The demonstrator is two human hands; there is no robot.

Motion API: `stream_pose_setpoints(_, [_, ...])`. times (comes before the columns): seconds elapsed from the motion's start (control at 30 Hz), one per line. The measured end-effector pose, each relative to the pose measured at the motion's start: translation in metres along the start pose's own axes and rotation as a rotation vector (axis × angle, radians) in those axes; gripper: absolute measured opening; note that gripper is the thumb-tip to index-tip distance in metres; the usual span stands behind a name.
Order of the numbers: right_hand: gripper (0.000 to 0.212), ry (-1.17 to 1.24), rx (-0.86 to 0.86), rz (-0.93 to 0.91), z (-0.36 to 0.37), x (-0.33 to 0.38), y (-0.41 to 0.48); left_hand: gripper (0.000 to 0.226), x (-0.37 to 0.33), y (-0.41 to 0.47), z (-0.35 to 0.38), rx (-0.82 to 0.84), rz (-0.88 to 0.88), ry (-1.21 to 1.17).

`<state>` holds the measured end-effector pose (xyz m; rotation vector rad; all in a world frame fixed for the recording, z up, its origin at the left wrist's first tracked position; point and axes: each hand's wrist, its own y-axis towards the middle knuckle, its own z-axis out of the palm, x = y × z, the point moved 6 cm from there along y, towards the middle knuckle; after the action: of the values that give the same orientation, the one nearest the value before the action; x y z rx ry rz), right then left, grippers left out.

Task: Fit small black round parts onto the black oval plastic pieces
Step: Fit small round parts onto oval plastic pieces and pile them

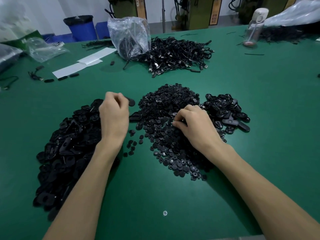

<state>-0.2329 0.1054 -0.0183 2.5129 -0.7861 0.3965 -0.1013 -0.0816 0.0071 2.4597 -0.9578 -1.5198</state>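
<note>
At a green bench (155, 196), a worker's left hand (113, 115) pinches a black oval piece (131, 102) above the oval-piece heap (69, 144) toward the bench's left edge. The right hand (194, 125) curls into the central pile of small round parts (169, 101); whether it grips one cannot be told.

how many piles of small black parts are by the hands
3: the oval pieces by the left hand, the round parts under the right hand, and a smaller pile farther right. The cable heap behind is not counted.
</note>
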Motion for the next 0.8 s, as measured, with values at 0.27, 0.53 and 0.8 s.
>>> stream_pose_setpoints(0.27, [0.010,0.203,-0.107,0.085,-0.008,-0.005,0.000,0.015,-0.027,-0.046,0.069,0.544,-0.162,-0.615])
stream_pose_setpoints(0.53, [0.008,0.478,-0.185,0.211,-0.015,-0.010,-0.001,0.009,-0.021,-0.040,0.064,0.510,-0.161,-0.635])
stream_pose_setpoints(0.8, [0.007,0.689,-0.207,0.276,-0.018,-0.012,-0.001,0.012,-0.022,-0.042,0.065,0.526,-0.206,-0.777])
